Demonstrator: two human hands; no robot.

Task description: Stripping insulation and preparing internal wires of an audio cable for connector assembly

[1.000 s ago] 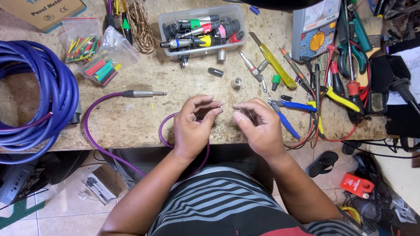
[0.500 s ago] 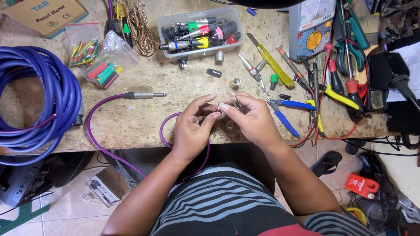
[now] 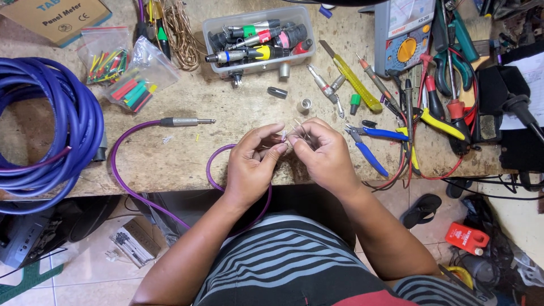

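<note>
1. Coil of blue cable (image 3: 39,133), lying at the far left of the workbench (image 3: 170,164).
2. Two clear bags of coloured tubing pieces (image 3: 127,76), near the bench's back edge, right of the coil.
3. Purple cable (image 3: 122,147), looping across the bench from its metal jack plug (image 3: 184,121) and hanging over the front edge; its other end rises to the hands.
4. Left hand (image 3: 252,164), fingers curled, thumb and forefinger pinched shut on the stripped end of the purple cable just above the front edge of the bench.
5. Right hand (image 3: 323,153), touching the left; its fingertips are closed on the thin bare wire strands (image 3: 300,127) that stick up from the cable end.
6. Clear plastic box of connectors (image 3: 258,39), behind the hands.
7. Blue-handled pliers (image 3: 371,144), just right of the right hand.
8. Multimeter (image 3: 405,34) and a clutter of screwdrivers and cutters, at the far right.
</note>
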